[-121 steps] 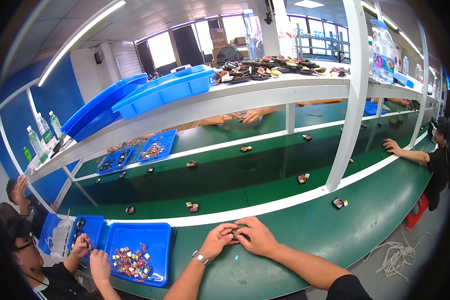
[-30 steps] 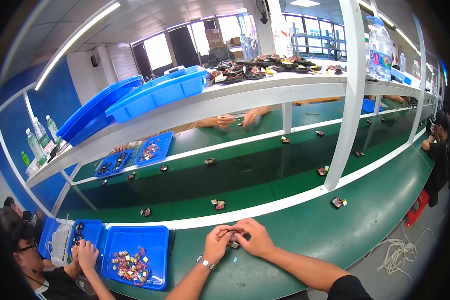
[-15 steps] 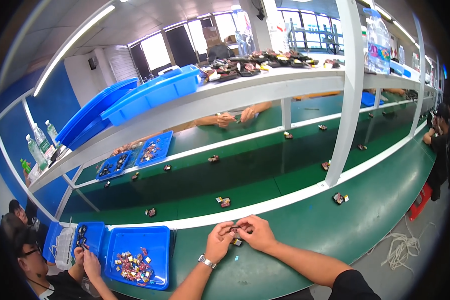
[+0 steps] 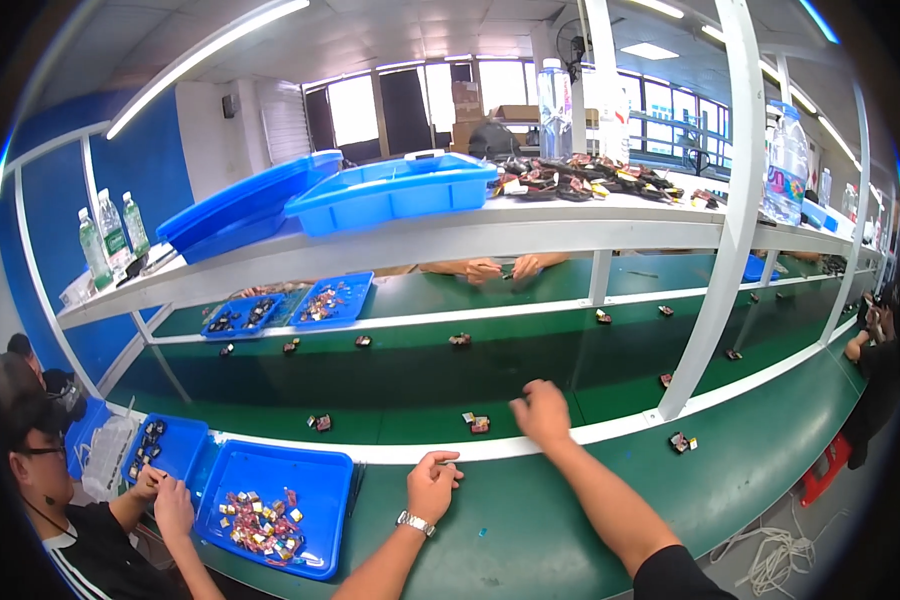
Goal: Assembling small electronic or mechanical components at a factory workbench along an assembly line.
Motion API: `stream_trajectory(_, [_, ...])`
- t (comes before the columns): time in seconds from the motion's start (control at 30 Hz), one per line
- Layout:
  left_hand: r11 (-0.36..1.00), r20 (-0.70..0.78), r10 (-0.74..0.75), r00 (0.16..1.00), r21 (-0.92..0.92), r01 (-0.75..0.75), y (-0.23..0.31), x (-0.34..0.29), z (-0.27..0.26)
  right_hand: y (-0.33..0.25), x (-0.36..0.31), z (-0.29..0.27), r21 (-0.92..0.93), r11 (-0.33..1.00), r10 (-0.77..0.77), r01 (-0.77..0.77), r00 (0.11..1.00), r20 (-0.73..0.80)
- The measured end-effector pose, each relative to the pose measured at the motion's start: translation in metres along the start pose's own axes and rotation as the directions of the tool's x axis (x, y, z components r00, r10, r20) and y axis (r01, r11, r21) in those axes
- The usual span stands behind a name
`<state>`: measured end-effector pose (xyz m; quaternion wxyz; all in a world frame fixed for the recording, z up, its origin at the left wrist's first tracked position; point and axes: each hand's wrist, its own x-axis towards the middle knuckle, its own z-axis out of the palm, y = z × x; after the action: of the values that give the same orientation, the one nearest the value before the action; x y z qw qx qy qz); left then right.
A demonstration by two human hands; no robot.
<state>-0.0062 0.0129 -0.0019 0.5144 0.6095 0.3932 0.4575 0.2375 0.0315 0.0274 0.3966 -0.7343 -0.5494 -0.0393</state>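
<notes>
My left hand (image 4: 433, 487), with a metal watch on its wrist, is over the green bench top (image 4: 610, 500). Its fingers are loosely curled and a little apart, and I see nothing between them. My right hand (image 4: 545, 412) reaches past the white rail, above the dark green belt (image 4: 410, 385). Its fingers bend downward and close together, hiding whatever they may hold. Left of it lies a small wired electronic part (image 4: 476, 423) in black, pink and white, untouched. A similar part (image 4: 319, 423) sits farther left on the belt.
A blue tray (image 4: 342, 510) of small wired parts stands left of my left arm. Beside it a co-worker's hands (image 4: 160, 487) work at another blue tray (image 4: 195, 436). A white post (image 4: 705, 310) rises on the right. Overhead, a shelf (image 4: 420, 238) carries trays, bottles and dark parts.
My hands, together over the bench before, have separated. The right one has moved forward over the belt. The small part beneath them no longer shows on the bench. My view has tilted up.
</notes>
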Motion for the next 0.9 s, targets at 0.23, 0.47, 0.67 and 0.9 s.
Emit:
stream_trajectory(0.23, [1.0, 0.016, 0.013, 1.0, -0.016, -0.013, 0.001, 0.005, 0.003, -0.045, -0.025, 0.051, -0.202, 0.979, 0.045, -0.035, 0.998, 0.045])
stream_trajectory(0.47, [0.975, 0.082, -0.121, 0.989, -0.176, 0.134, 0.002, 0.006, -0.003, -0.019, -0.048, -0.014, 0.521, 0.851, -0.273, 0.063, 0.901, 0.337])
stream_trajectory(0.67, [0.878, 0.572, -0.253, 0.78, -0.202, 0.433, 0.017, 0.0, -0.013, -0.041, -0.087, -0.072, 0.556, 0.823, -0.422, 0.119, 0.782, 0.458])
stream_trajectory(0.9, [0.873, 0.626, -0.271, 0.731, -0.16, 0.461, 0.029, -0.009, 0.0, -0.031, -0.092, -0.07, 0.527, 0.833, -0.464, 0.169, 0.733, 0.498])
